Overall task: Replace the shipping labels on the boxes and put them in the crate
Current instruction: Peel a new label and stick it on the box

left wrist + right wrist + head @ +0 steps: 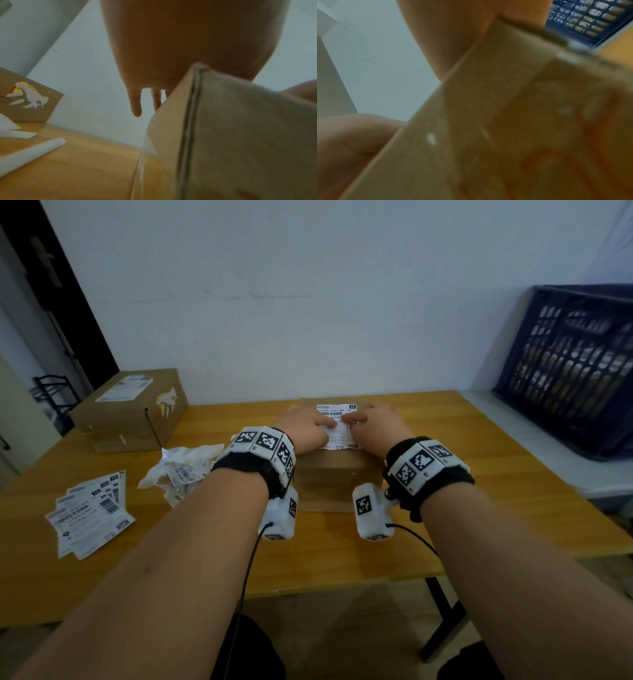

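Near left on the wooden table (342, 559): a fan of fresh labels (90, 515), w/ a wad of crumpled peeled paper (181, 469) just right of them. Centre: a cardboard box (337, 477), white shipping label (337, 422) on its top face. Left hand (305, 428) and right hand (376, 424) both lie flat on the box top, fingers straight, tips pressing the label from either side (fingertips nearly meet). Wrist views are blurry, prob. just box edge and palm. Far left: a second box (133, 409), label on top. Far right, off the table: the dark blue crate (575, 368), apparently w/ cardboard inside.
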A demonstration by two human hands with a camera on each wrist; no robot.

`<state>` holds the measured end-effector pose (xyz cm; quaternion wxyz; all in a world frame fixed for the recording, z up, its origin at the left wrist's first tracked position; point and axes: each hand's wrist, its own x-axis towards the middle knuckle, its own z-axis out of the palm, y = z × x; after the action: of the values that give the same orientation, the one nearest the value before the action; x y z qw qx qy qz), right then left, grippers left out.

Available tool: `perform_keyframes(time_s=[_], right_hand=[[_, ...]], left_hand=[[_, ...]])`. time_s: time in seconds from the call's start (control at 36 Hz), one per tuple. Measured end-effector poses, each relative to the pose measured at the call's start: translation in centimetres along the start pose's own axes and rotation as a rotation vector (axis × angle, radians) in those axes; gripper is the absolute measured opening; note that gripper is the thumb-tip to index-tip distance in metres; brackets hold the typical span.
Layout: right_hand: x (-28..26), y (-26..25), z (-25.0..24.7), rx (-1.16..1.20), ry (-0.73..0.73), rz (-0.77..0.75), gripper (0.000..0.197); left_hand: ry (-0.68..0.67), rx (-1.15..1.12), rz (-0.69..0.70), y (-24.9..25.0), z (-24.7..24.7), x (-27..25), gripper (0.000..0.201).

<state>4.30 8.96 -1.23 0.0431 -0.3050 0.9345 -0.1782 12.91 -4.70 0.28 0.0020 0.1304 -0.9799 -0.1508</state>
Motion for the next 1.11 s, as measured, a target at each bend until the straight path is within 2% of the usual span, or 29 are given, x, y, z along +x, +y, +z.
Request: perform_keyframes(time_s=[0.17,0.36,0.53,0.67,0.81,1.0,1.11], right_hand=[[2.2,-0.1,0.6,-0.035,-0.045,0.047,0.045],[2.3,0.1,1.3,0.089,-0.091,0.123,0.05],[2.1,-0.1,0.9,0.2,-0.121,0.208,0.058],[1.9,-0.3,0.8,0.208,-0.114,0.23,0.059],[1.6,-0.2,0.9,0.215,-0.122,0.162,0.056],[1.4,-1.0,0.5,0.22,-0.12,0.156,0.058],[0.5,-0.5,0.0,0.199,-0.04,0.127,0.05]], left_hand=[[0.011,0.136,-0.011,0.0,-0.2,0.9,0.041],[0.053,0.229,-0.045,0.6,0.4,2.0,0.048],[0.181,0.311,-0.057,1.2,2.0,2.1,0.048],[0.113,0.261,-0.041,0.8,2.0,2.3,0.05],[-0.009,0.203,-0.032,0.4,1.9,2.5,0.05],[-0.027,0.223,-0.08,0.7,2.1,2.7,0.051],[-0.025,0.218,-0.108,0.7,2.3,2.8,0.052]])
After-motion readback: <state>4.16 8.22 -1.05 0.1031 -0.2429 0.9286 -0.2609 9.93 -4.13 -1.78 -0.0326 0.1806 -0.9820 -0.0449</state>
